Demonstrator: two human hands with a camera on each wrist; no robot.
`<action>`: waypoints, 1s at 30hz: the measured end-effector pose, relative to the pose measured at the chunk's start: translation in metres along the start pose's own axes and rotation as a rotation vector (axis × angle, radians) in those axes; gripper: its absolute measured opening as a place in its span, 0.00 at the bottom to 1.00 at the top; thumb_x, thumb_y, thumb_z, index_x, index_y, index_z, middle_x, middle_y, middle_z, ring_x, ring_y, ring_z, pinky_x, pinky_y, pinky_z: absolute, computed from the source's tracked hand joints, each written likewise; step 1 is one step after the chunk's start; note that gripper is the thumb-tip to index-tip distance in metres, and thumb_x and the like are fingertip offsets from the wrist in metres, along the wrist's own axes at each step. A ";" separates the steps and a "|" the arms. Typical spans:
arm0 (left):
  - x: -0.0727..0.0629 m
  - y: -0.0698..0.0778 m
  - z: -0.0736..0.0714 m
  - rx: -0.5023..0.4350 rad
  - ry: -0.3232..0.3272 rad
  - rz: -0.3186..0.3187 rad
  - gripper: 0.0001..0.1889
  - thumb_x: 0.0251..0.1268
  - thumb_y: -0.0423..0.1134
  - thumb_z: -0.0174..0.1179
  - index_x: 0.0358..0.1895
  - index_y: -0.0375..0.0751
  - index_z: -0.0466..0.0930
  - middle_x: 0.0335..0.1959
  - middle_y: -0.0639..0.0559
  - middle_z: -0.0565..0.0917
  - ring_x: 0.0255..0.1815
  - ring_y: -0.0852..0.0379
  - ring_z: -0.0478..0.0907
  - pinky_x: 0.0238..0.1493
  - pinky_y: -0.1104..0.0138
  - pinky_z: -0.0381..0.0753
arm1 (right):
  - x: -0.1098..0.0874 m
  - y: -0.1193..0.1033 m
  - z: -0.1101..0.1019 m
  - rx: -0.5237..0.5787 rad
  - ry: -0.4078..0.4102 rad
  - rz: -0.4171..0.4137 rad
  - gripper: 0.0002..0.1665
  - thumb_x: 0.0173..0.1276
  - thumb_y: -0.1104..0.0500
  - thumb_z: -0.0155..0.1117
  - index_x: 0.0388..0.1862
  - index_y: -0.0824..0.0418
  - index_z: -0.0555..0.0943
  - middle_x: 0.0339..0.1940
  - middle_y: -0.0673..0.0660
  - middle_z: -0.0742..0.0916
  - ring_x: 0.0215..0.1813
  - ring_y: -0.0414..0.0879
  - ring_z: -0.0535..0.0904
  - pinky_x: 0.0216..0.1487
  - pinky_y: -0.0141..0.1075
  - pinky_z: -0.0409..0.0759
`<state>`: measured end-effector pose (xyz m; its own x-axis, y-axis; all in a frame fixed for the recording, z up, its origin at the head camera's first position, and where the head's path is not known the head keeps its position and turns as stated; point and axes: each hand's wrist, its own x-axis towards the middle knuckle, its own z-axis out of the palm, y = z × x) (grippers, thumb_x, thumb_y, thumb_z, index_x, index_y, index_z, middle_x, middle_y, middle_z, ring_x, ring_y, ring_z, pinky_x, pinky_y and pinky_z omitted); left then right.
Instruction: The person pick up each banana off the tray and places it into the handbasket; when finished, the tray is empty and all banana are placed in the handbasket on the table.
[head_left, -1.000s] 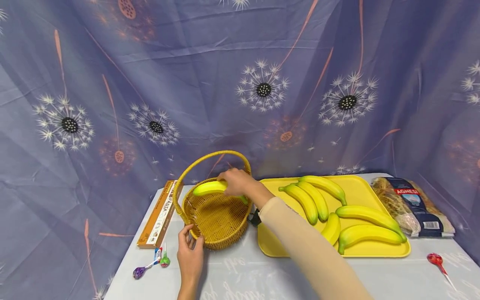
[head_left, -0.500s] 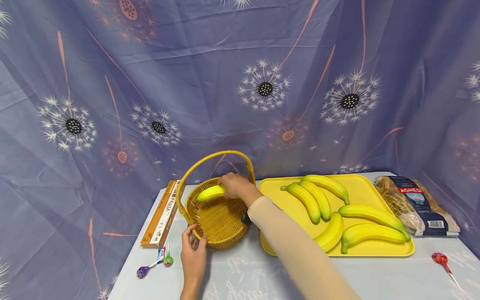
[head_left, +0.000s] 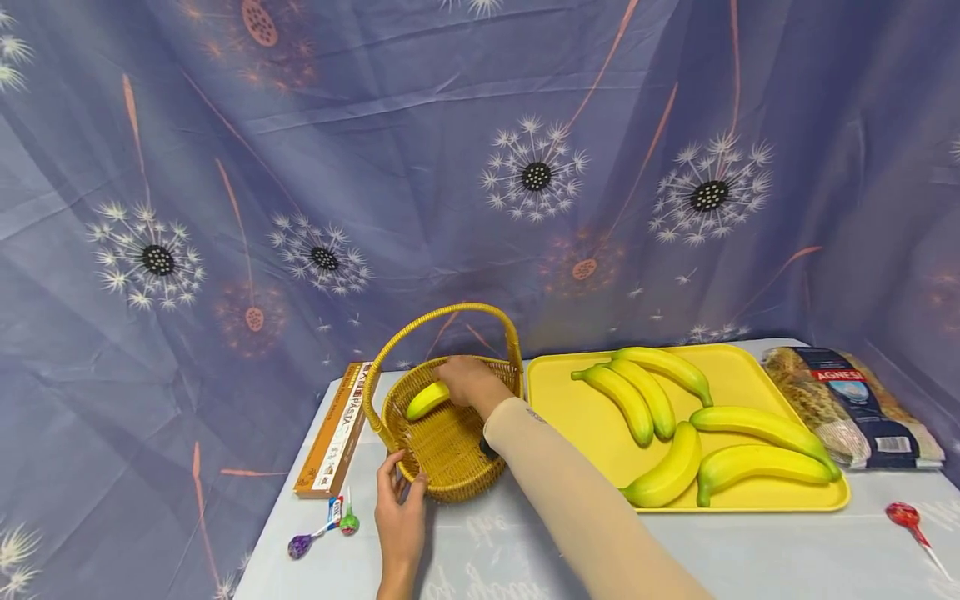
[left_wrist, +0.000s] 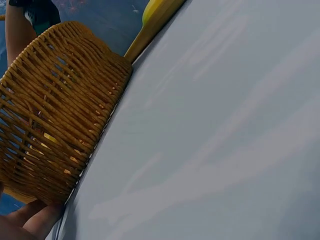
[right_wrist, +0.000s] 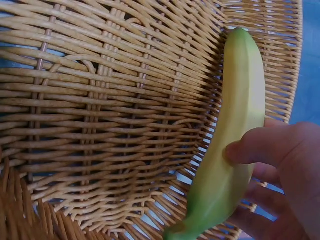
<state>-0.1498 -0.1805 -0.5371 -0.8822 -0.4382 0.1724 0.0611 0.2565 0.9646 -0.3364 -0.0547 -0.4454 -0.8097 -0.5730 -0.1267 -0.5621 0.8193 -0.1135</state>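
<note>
A yellow wicker basket (head_left: 450, 450) with a tall arched handle stands left of centre on the table. My right hand (head_left: 468, 383) reaches inside it and grips a banana (head_left: 427, 401) near the back wall. In the right wrist view the thumb presses on the side of that banana (right_wrist: 235, 110), with the fingers behind it, against the woven wall. My left hand (head_left: 401, 508) holds the basket's front left rim, thumb and fingers on either side. Part of the left fingers (left_wrist: 37, 217) shows at the basket's base in the left wrist view.
A yellow tray (head_left: 555, 400) with several bananas (head_left: 761, 467) lies to the right. Beyond it is a bag of pasta (head_left: 855, 408), with a red lollipop (head_left: 903, 515) in front. Left of the basket are a pasta box (head_left: 337, 433), a purple lollipop (head_left: 300, 546) and a green lollipop (head_left: 349, 523).
My right hand has moved lower into the basket with the banana. The left hand keeps its hold on the rim. The whole view has shifted slightly.
</note>
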 end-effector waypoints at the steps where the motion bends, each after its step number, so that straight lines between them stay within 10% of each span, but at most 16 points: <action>1: -0.001 0.000 0.001 0.002 0.002 -0.003 0.24 0.64 0.34 0.60 0.64 0.48 0.69 0.70 0.49 0.65 0.64 0.39 0.68 0.61 0.49 0.72 | 0.000 -0.001 0.001 -0.010 0.003 0.002 0.27 0.67 0.64 0.64 0.62 0.45 0.77 0.55 0.49 0.80 0.57 0.46 0.75 0.51 0.38 0.79; 30: 0.000 -0.001 0.002 0.070 0.009 0.024 0.24 0.65 0.35 0.60 0.63 0.50 0.68 0.69 0.46 0.66 0.61 0.38 0.71 0.54 0.50 0.78 | -0.004 0.000 -0.009 -0.149 0.047 0.015 0.13 0.68 0.56 0.64 0.51 0.49 0.81 0.47 0.53 0.80 0.50 0.49 0.75 0.45 0.42 0.80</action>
<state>-0.1503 -0.1793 -0.5387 -0.8768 -0.4385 0.1973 0.0492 0.3263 0.9440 -0.3343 -0.0522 -0.4360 -0.8232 -0.5619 -0.0810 -0.5658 0.8237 0.0360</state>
